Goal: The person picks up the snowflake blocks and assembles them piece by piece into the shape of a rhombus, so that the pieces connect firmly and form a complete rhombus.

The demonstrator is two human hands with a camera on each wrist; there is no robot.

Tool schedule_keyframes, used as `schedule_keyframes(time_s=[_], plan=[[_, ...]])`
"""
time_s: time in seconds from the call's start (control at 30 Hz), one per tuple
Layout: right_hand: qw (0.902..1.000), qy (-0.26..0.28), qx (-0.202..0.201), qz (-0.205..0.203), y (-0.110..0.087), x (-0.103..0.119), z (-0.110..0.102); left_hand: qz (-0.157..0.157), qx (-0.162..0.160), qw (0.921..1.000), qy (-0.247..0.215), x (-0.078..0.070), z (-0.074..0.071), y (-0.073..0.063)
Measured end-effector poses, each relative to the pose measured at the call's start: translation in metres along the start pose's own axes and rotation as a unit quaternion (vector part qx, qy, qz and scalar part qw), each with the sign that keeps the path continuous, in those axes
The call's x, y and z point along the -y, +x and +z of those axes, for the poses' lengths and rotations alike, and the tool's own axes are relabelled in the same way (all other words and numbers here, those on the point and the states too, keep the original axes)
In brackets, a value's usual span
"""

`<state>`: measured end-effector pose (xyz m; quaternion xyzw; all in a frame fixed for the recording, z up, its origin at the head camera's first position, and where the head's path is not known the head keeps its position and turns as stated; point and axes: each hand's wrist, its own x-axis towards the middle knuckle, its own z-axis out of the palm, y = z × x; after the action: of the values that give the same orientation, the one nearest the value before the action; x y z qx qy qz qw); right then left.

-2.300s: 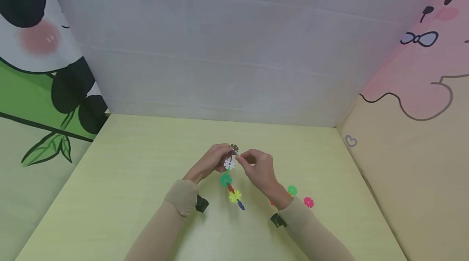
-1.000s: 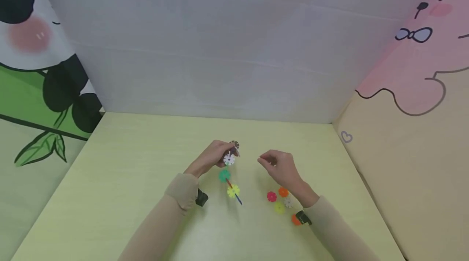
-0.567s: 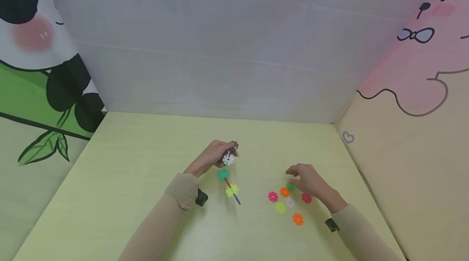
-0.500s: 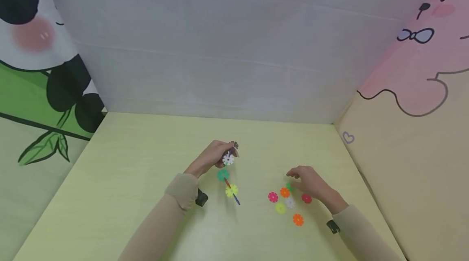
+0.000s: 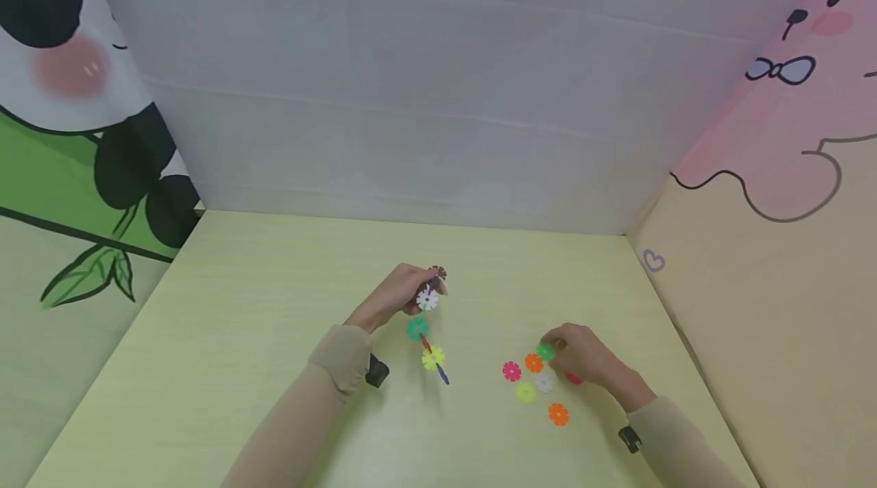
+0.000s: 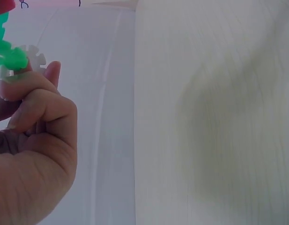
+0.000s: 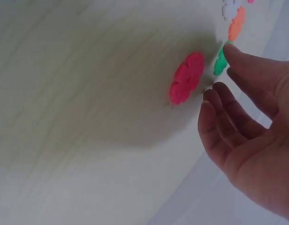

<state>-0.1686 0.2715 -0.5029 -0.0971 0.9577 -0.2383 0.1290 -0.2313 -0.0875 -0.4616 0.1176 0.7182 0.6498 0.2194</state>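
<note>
While our left hand [image 5: 396, 291] pinches the chain [image 5: 417, 328], our right hand [image 5: 582, 353], fingers parted, empty, has lowered to the loose green disc [image 5: 544, 352] at right; work seemingly shifts there.

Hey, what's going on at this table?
A person's left hand holds one end of a chain of linked, flower-shaped plastic discs, including white, green, red, yellow and blue pieces. The right hand is at a loose green flower-shaped disc on the pale yellow table, thumb and fingers apart; I can't tell whether it touches it. Nearby lie pink discs, orange discs, a yellow disc and a white disc.
</note>
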Motion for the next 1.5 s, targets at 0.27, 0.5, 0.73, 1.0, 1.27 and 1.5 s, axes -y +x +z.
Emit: schedule_keyframes(time_s=[0.27,0.5,0.73,1.0,1.27,1.5], plan=[[0.9996,-0.018,-0.021,-0.009,0.002,-0.007,0.009,0.000,-0.002,1.0000,-0.002,-0.001,-0.001,-0.001],[0.9994,-0.012,-0.025,-0.020,0.005,-0.015,0.009,-0.002,-0.005,1.0000,-0.001,-0.001,0.000,-0.001],[0.9996,0.018,-0.019,0.009,0.006,-0.020,0.007,-0.004,-0.007,1.0000,-0.002,0.001,-0.001,0.000],[0.9982,0.045,-0.039,-0.003,0.007,-0.022,0.002,-0.004,-0.006,1.0000,-0.004,-0.001,-0.001,-0.002],[0.9887,0.104,-0.101,-0.036,0.011,0.006,-0.017,-0.001,-0.008,1.0000,-0.001,-0.001,0.001,-0.002],[0.9593,0.264,-0.085,-0.050,0.023,0.049,-0.012,-0.010,-0.014,0.9998,-0.005,0.001,0.001,-0.001]])
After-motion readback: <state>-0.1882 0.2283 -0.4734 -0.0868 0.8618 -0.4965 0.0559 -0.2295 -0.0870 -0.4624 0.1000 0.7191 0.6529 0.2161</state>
